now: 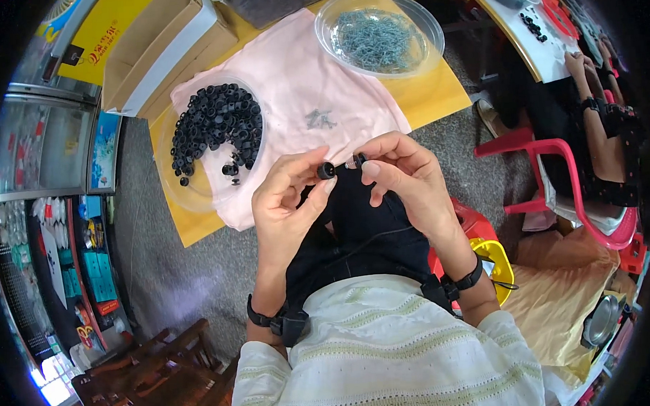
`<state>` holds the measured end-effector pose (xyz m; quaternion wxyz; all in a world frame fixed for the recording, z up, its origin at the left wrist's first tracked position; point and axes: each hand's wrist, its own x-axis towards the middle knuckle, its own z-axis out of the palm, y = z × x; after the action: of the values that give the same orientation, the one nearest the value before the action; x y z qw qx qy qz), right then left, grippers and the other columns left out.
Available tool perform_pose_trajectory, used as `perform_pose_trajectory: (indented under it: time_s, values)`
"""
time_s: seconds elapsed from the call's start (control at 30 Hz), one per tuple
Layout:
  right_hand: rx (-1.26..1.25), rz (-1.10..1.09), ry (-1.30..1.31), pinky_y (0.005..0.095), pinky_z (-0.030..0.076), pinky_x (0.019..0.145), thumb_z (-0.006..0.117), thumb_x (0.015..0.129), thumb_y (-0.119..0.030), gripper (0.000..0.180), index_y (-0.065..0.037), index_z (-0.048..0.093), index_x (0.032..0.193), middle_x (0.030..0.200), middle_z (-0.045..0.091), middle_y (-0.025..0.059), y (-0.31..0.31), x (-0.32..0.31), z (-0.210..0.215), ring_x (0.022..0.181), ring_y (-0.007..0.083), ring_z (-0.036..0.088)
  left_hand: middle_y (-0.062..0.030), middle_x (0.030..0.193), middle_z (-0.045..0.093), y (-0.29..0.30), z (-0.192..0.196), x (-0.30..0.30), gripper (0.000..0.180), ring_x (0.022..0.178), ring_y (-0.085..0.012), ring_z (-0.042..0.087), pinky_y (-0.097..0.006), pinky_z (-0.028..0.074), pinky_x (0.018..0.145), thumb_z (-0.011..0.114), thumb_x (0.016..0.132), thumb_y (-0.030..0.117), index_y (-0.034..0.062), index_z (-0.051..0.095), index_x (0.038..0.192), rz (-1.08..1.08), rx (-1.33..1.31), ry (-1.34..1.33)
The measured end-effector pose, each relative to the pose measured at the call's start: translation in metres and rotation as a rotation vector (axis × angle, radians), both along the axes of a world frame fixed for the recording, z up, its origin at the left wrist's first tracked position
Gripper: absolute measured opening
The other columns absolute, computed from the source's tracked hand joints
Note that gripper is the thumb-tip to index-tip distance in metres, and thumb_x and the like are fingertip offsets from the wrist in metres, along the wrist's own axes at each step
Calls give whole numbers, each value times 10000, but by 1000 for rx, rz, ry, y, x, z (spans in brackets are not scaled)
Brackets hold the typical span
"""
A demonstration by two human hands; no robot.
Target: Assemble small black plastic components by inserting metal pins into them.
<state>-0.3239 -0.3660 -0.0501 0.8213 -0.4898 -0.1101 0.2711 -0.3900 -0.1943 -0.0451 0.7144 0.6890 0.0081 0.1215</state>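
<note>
My left hand [285, 197] pinches a small round black cap [326, 171] between thumb and fingertips, its hollow side turned rightward. Just right of it, my right hand [413, 178] grips a small black part with a shiny metal piece [355, 161] pointing at the cap. A slight gap shows between the two parts. Beyond my left hand lies a clear round tray [178, 201] with many black caps [218, 121]. A little heap of thin metal pieces [320, 119] rests on the pink cloth [284, 68] ahead of my hands.
A clear bowl [437, 38] of thin metal pieces stands at the far right of the yellow tabletop [436, 95]. An open cardboard box [148, 62] is at the far left. Right of me, another person sits on a pink chair [578, 187] at a white table [512, 17].
</note>
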Motion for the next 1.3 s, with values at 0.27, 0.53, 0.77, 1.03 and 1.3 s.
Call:
perform_pose_trajectory:
  time_s: [0.27,0.53,0.77,1.03,1.3]
  values:
    - [43,-1,31,200,514,561,640,868,-112,187,-16,609,1026,903,620,28,2,-6,2,756,68,582,-73,977,616,-3,1,-7,279,895,-114,595,-237,477,805,658,792,-92,-26,569,1048,27,-51,-74]
    - [37,1,54,199,519,538,628,882,-134,189,-15,608,1028,918,624,34,3,-9,0,764,76,590,-75,943,620,-7,3,-12,271,855,-121,616,-229,490,771,623,824,-84,-41,562,1085,48,-4,-62]
    - [148,42,195,194,524,530,615,894,-144,213,-17,607,1064,967,638,56,-1,-4,-3,772,77,595,-91,884,654,-16,8,-8,234,776,-130,642,-230,517,722,606,843,-61,-27,563,1070,86,7,-78]
    - [295,108,373,184,527,517,616,891,-133,229,-15,604,1086,956,650,62,-4,0,-9,774,75,602,-122,989,630,-16,10,-5,254,852,-158,639,-257,515,772,600,839,-86,-58,540,1085,-17,-137,-91]
    - [66,-13,74,191,520,521,607,889,-97,193,-15,613,1063,930,664,51,-2,-4,6,763,77,616,-139,965,646,-14,7,-2,227,819,-164,645,-269,532,740,592,864,-43,-52,542,1086,6,-164,-37]
